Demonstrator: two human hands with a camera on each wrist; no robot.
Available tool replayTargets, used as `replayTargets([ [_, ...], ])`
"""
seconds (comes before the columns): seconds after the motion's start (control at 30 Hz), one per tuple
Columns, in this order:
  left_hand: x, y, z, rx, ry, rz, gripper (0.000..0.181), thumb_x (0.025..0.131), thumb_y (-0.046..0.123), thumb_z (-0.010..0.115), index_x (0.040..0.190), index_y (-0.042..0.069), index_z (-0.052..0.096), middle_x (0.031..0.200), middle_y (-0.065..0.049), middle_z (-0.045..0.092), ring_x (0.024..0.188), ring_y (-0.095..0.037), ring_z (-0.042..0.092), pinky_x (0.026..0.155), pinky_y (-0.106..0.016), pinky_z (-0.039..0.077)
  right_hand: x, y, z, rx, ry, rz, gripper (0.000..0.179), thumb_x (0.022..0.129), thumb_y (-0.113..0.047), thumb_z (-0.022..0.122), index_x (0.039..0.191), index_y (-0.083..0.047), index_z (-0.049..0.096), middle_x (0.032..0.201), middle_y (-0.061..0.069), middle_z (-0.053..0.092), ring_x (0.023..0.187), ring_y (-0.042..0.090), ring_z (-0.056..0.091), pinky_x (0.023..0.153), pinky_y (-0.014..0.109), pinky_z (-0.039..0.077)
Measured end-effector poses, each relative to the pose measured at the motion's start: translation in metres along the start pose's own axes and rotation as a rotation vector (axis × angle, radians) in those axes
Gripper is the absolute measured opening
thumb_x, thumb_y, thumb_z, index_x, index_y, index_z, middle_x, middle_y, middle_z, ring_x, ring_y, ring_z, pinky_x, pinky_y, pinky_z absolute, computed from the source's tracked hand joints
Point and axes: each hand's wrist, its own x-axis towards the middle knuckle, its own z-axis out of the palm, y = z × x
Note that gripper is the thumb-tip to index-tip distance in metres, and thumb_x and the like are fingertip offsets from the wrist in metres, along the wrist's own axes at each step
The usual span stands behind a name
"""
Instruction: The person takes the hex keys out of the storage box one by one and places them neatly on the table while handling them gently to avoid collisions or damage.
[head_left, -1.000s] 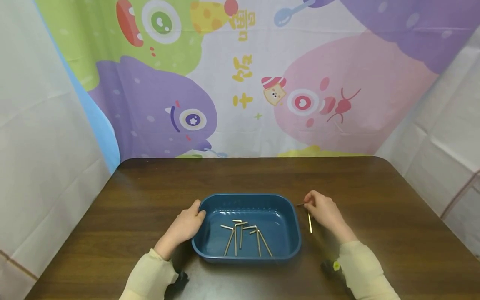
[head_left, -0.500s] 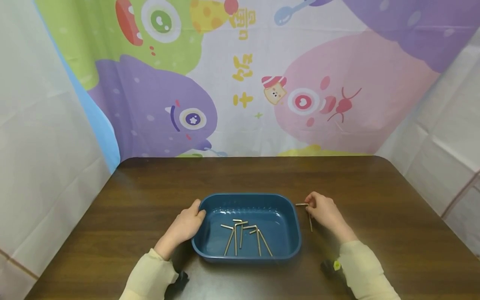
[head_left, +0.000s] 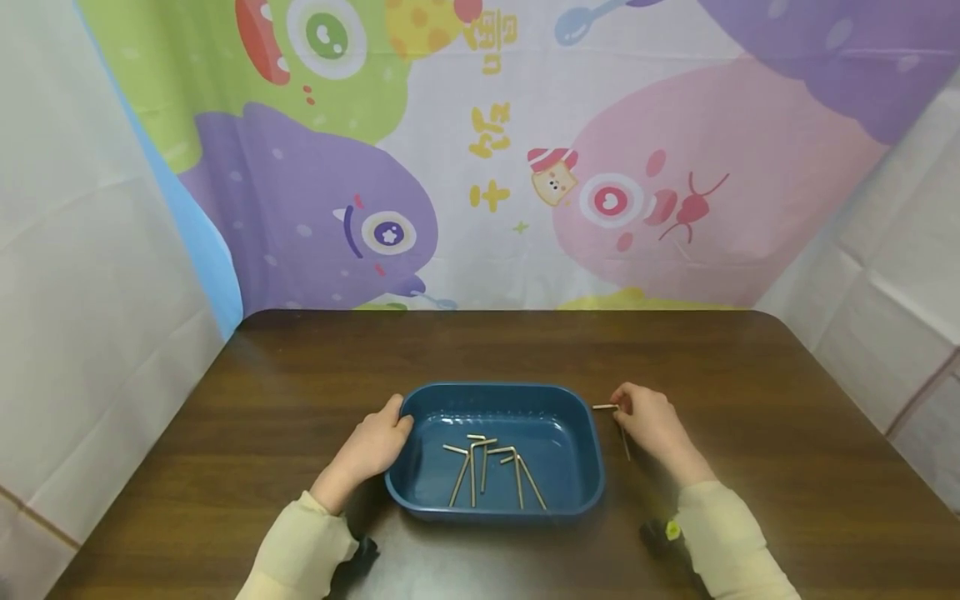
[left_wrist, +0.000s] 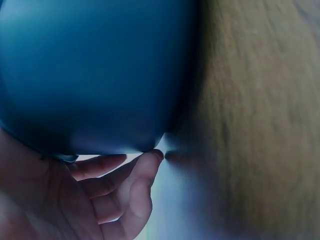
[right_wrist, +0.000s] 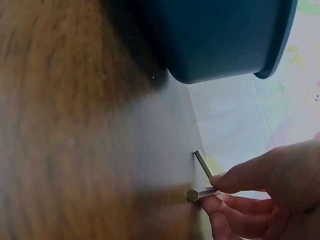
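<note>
A deep blue plastic tray [head_left: 566, 467] sits mid-table in the head view. Several L-shaped hex keys [head_left: 473, 479] lie loosely in its left and middle part. My left hand [head_left: 375, 442] holds the tray's left side, thumb at the rim; the left wrist view has its fingers against the outer wall. Right of the tray, my right hand [head_left: 651, 421] pinches one more hex key [right_wrist: 202, 164] at its bend between thumb and fingers. The short arm points left toward the tray, the long arm toward me. Whether that key touches the table I cannot tell.
Dark wooden table [head_left: 300, 367] surrounds the tray on every side. A cartoon-printed cloth [head_left: 495, 250] hangs behind its far edge, with pale sheets [head_left: 97, 275] at both sides. Dark wrist gear [head_left: 363, 554] shows under each sleeve.
The hex key in my right fingers has turned slightly, and more of its short arm shows beside the tray. The left hand and the tray stay put; the head view has tilted a little.
</note>
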Motion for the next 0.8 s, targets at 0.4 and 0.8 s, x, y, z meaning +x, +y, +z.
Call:
replayTargets([
  [0.4, -0.0001, -0.0013, 0.0006, -0.011, -0.002, -0.003, 0.015, 0.094, 0.02, 0.037, 0.097, 0.006, 0.042, 0.067, -0.008, 0.043, 0.064, -0.023, 0.05, 0.055, -0.033, 0.04, -0.0012, -0.0048, -0.0023, -0.057, -0.011, 0.0, 0.016, 0.078, -0.006, 0.064, 0.094, -0.006, 0.062, 0.076, 0.005, 0.058, 0.069, 0.021, 0.054, 0.061, 0.039, 0.042],
  [0.8, 0.0004, -0.0014, 0.0006, -0.005, 0.003, 0.002, 0.014, 0.094, 0.02, 0.037, 0.097, 0.007, 0.042, 0.07, -0.009, 0.045, 0.065, -0.024, 0.051, 0.056, -0.035, 0.042, -0.001, -0.0029, -0.0009, -0.062, 0.019, -0.013, 0.013, 0.076, -0.004, 0.066, 0.089, -0.006, 0.063, 0.075, 0.005, 0.06, 0.071, 0.022, 0.057, 0.066, 0.042, 0.044],
])
